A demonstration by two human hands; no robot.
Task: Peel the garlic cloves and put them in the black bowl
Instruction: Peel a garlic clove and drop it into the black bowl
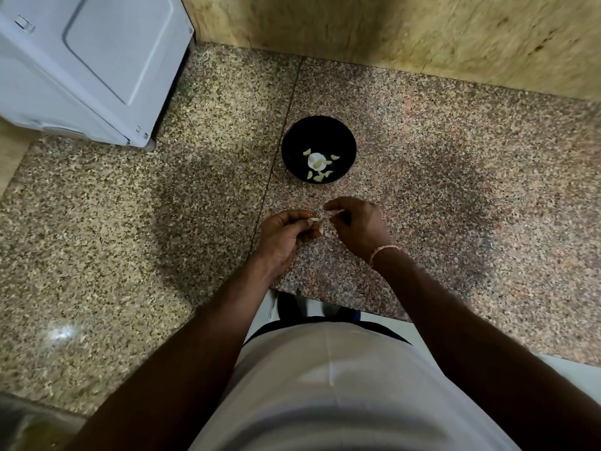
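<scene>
A black bowl (318, 131) stands on the speckled granite counter (422, 151), with several pale peeled garlic cloves (320, 166) lying in its bottom. Just in front of the bowl, my left hand (284, 237) pinches a small yellowish garlic clove (314, 219) at its fingertips. My right hand (357, 227) is close beside it, fingers curled and pinching thin papery garlic skin (327, 230) that hangs between the two hands. How much of the clove is bare I cannot tell.
A white appliance (87, 66) occupies the back left corner of the counter. A yellowish stone wall (406, 30) runs along the back. The counter's front edge (341, 307) lies just behind my wrists, near my body.
</scene>
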